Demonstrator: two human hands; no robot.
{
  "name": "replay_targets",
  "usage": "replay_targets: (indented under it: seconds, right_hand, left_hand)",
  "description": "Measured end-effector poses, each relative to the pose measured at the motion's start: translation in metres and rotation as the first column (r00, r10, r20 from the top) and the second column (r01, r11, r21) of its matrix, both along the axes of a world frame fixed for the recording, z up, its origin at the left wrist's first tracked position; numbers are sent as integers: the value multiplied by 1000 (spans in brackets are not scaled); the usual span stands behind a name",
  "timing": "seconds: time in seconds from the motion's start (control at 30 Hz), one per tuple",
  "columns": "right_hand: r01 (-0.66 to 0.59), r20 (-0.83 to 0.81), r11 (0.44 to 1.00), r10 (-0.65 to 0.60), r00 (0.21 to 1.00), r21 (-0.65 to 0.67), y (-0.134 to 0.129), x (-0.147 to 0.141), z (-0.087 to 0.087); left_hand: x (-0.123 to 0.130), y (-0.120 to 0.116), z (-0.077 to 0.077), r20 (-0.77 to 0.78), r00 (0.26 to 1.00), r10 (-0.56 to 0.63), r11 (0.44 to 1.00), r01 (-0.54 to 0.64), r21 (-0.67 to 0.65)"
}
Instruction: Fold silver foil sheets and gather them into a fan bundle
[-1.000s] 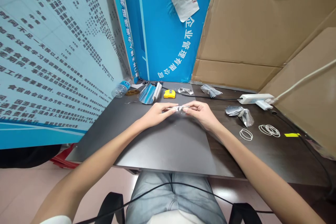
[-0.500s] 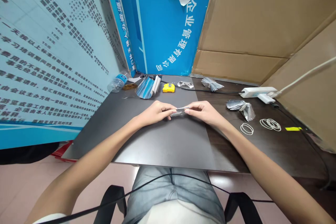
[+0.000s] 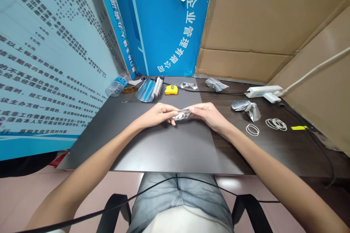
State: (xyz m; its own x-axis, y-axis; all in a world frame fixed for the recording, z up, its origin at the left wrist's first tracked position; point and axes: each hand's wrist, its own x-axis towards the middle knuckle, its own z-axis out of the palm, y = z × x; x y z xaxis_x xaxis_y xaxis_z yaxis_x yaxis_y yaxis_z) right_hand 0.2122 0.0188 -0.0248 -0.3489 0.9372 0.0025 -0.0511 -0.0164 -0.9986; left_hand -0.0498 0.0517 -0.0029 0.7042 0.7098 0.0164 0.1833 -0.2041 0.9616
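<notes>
Between my two hands, above the grey part of the desk, is a small shiny silver foil strip [image 3: 182,114]. My left hand [image 3: 160,114] pinches its left end between thumb and fingers. Its right end is gripped by my right hand [image 3: 206,113], thumb on top. The strip's broad face shows, with creases in it. Beyond the hands lie a yellow tape measure [image 3: 171,90] and a similar folded silver strip [image 3: 189,86]. Fanned bundles of silver strips sit to the right, one farther back [image 3: 216,84] and one nearer bundle [image 3: 247,108].
White rubber bands [image 3: 276,124] and a yellow strip [image 3: 299,127] lie on the right. Behind them is a white power strip [image 3: 264,91] with cables. A rolled blue-silver sheet [image 3: 149,89], brown tape roll [image 3: 129,90] and plastic bottle [image 3: 118,84] stand back left. Panels enclose the desk [image 3: 164,153].
The foil strip has turned from nearly edge-on to showing its broad face. Both hands still hold its ends. The whole view has shifted slightly.
</notes>
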Motion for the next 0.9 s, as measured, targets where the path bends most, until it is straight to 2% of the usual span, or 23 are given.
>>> replay_targets:
  seconds: [0.07,0.13,0.2,0.27,0.33,0.4,0.43,0.47,0.53,0.57,0.6,0.63,0.67,0.73,0.8,0.9]
  right_hand:
    - [17,-16,999,-18,1000,-33,2,1,-2]
    - [16,0,999,-16,1000,-36,2,4,-2]
    - [19,92,999,-23,995,43,-1,8,-1]
    - [2,251,975,-60,966,223,-9,15,-3]
    - [-95,392,888,-100,915,449,-21,24,-7]
    - [-236,464,750,-106,879,618,-35,32,-12]
    - [-298,495,674,-116,861,676,-42,36,-15]
    - [-362,529,586,-136,838,725,-48,40,-18]
    - [-460,572,414,-200,796,785,-58,44,-21]
    - [-488,578,347,-236,781,801,-61,45,-22]
    - [-502,576,299,-272,771,812,-63,45,-22]
    - [-500,565,267,-307,766,824,-64,45,-22]
    - [-492,552,252,-339,762,833,-64,43,-22]
    - [-436,497,238,-404,768,868,-63,41,-20]
    - [-383,469,275,-448,761,882,-62,38,-17]
    - [-271,433,371,-474,767,888,-59,38,-13]
  left_hand:
    - [-3,3,4,-11,999,-43,998,43,-53]
    - [-6,3,5,-34,997,-71,997,70,-33]
    - [-9,1,2,-56,997,-57,991,64,121]
    - [-13,-4,-3,-63,998,-24,929,46,368]
    - [-17,-11,-8,-76,996,-35,809,73,583]
    - [-21,-18,-12,-136,985,-106,683,172,710]
    - [-23,-21,-13,-172,974,-149,601,227,766]
    - [-24,-24,-14,-210,960,-184,498,275,823]
    - [-26,-29,-14,-283,936,-211,240,330,913]
    - [-26,-30,-14,-314,929,-197,111,339,934]
    - [-26,-31,-14,-334,927,-173,4,339,941]
    - [-26,-32,-14,-339,929,-145,-65,333,941]
    - [-26,-32,-15,-332,936,-119,-92,322,942]
    - [-24,-30,-15,-280,954,-109,-77,272,959]
    - [-21,-27,-17,-211,970,-119,-17,210,977]
    - [-12,-19,-18,-123,987,-102,134,137,982]
